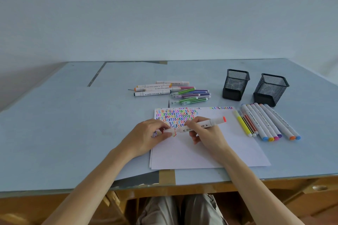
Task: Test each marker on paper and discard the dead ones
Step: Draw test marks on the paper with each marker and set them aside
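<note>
Your right hand (204, 133) pinches a white marker (203, 124) with a coral end over the paper (210, 151); your left hand (146, 135) pinches its cap (167, 131) just beside the tip. Squiggles fill only the sheet's top, so you seem partway through. One marker group (172, 90) lies behind, a neat row (265, 121) to the right. Two mesh pen cups (236, 84) look empty. Nothing blocks you.

**What the view leaves unclear**

The printing on the white marker (199, 125) barrel is too small to read. Its tip is hidden where the cap (168, 131) meets it between the hands. The mesh holders (235, 84) hide their insides. The bottom edge cuts off both forearms and the knees under the desk (54, 133).
</note>
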